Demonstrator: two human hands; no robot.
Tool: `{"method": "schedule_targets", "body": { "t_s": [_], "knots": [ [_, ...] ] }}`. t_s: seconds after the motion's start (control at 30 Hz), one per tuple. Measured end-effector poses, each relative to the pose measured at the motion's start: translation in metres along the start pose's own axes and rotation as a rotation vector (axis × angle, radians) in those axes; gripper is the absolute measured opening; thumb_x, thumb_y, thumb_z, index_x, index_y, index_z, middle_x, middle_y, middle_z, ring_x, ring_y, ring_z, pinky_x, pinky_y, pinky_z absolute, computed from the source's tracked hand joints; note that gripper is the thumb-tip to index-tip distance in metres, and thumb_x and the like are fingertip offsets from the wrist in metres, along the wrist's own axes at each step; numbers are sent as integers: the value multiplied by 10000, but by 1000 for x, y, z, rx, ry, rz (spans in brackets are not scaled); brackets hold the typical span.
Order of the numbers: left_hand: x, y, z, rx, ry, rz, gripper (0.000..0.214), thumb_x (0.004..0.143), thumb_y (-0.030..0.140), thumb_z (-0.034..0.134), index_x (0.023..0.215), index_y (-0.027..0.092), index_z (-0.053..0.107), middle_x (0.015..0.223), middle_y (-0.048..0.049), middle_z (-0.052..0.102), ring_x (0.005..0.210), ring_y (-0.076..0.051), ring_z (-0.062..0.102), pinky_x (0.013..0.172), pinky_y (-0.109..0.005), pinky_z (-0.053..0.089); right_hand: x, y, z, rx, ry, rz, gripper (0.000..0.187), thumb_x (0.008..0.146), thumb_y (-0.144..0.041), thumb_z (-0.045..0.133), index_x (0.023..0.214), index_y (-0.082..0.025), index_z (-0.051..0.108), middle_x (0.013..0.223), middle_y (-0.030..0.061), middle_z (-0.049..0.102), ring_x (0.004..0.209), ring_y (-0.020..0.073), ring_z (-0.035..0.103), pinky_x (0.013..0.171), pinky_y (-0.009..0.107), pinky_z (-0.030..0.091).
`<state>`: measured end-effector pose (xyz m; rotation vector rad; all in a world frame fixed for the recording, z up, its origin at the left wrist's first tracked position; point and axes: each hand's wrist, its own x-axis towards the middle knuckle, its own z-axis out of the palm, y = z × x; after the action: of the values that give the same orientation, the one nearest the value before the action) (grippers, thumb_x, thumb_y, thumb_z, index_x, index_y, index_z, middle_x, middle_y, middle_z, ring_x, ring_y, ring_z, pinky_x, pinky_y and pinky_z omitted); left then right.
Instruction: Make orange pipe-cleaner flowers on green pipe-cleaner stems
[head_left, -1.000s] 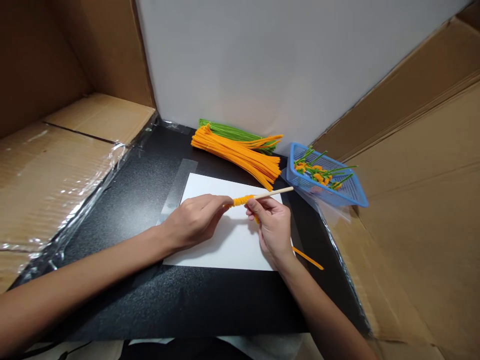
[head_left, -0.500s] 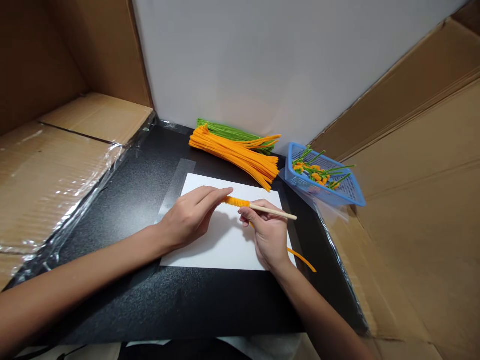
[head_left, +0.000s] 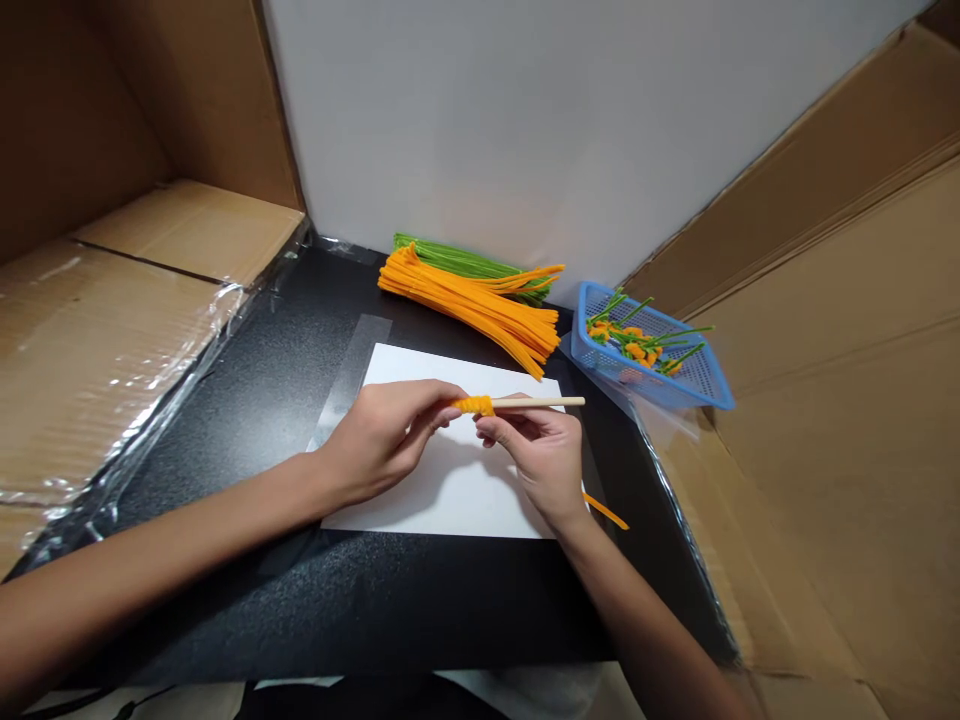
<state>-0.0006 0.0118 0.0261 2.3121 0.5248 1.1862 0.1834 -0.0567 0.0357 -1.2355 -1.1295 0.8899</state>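
Far left of the left fingers: cardboard (head_left: 112, 340), flaps partly under clear film. Clear tape strip (head_left: 358, 350) on the black surface (head_left: 420, 610), just beyond left hand. Left hand (head_left: 397, 435): thumb and forefinger closed, pinching left end of orange pipe-cleaner coil (head_left: 476, 405). Coil is wrapped around wooden stick (head_left: 547, 402), in the gap between both hands' fingers; bare stick end points right, above the right fingers. White paper sheet (head_left: 450, 505) under both hands, on surface. Beyond the fingers, away from the person: green pipe-cleaner bundle (head_left: 457, 258), with orange pipe-cleaner bundle (head_left: 469, 300) in front, partly over it. Right hand (head_left: 544, 455): fingers curled in at coil's right end; cannot tell whether they grip the strand. Orange strip end (head_left: 606, 511) shows right of the right wrist. Blue plastic basket (head_left: 645, 393), beyond and right of the right fingers, holds green-and-orange pipe-cleaner pieces (head_left: 636, 350), stems sticking up. Cardboard wall (head_left: 847, 400) farthest right.
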Motion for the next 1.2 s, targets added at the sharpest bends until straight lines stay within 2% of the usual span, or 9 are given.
{"method": "schedule_targets", "body": {
  "t_s": [0.13, 0.2, 0.37, 0.47, 0.63, 0.73, 0.87, 1.07, 1.2],
  "knots": [
    [9, 4, -9, -443, -276, -381, 241, 1013, 305, 503, 993, 154, 689, 704, 14, 638, 577, -71, 545, 565, -176, 444, 6, -1, -10, -27, -64, -24, 308, 661, -225, 897, 954, -264, 812, 763, 5, 764, 562, 124, 657, 530, 249, 565],
    [11, 4, -9, -653, -362, -529, 297, 1004, 369, 505, 929, 137, 675, 681, 12, 600, 556, -74, 509, 516, -177, 425, 6, -1, -12, -20, -127, -65, 304, 667, -225, 899, 954, -281, 816, 747, 4, 762, 536, 114, 644, 507, 239, 546],
    [10, 1, -2, -946, -500, -709, 384, 991, 435, 499, 796, 122, 606, 619, 14, 549, 486, -64, 439, 454, -175, 386, 5, -3, -10, -8, -150, -106, 168, 692, -280, 885, 845, -244, 824, 705, 27, 749, 527, 128, 650, 466, 238, 525],
    [10, 1, -1, -892, -513, -678, 398, 993, 464, 493, 834, 124, 624, 649, -16, 613, 508, -85, 503, 492, -201, 437, 5, -4, -8, -9, -103, -58, 134, 691, -285, 878, 795, -225, 817, 689, 27, 750, 536, 140, 664, 472, 241, 541],
    [8, 5, -1, -408, -303, -418, 287, 948, 417, 609, 1107, 183, 660, 887, -39, 723, 747, -138, 650, 662, -236, 500, 6, -4, -7, -44, 7, -55, 144, 677, -311, 883, 766, -221, 813, 672, 15, 743, 496, 123, 613, 478, 252, 555],
    [4, 8, 0, -227, -294, -322, 235, 955, 372, 604, 1099, 194, 658, 793, 4, 697, 677, -115, 619, 615, -207, 454, 4, -3, -6, -58, 27, -102, 111, 686, -289, 878, 732, -220, 805, 688, 19, 749, 502, 125, 613, 480, 255, 560],
    [-1, 9, 4, -153, -257, -268, 185, 972, 340, 579, 1039, 186, 656, 722, 27, 667, 600, -91, 575, 574, -188, 419, 0, -2, -5, -60, 6, -142, 59, 728, -246, 853, 759, -224, 807, 729, 23, 761, 533, 129, 635, 498, 251, 566],
    [-5, 11, 7, -130, -178, -228, 165, 976, 313, 579, 1048, 177, 638, 772, 16, 698, 607, -84, 588, 580, -184, 424, -4, -4, -4, -103, 24, -173, 61, 747, -266, 842, 768, -222, 806, 704, 22, 748, 517, 135, 631, 482, 265, 560],
    [-9, 12, 8, -150, -185, -218, 174, 996, 309, 546, 1021, 166, 642, 743, 13, 685, 575, -82, 559, 551, -188, 397, -5, -6, -2, -110, 44, -155, 85, 738, -287, 848, 747, -218, 799, 712, 27, 755, 511, 139, 631, 475, 274, 567]
  ]
}}
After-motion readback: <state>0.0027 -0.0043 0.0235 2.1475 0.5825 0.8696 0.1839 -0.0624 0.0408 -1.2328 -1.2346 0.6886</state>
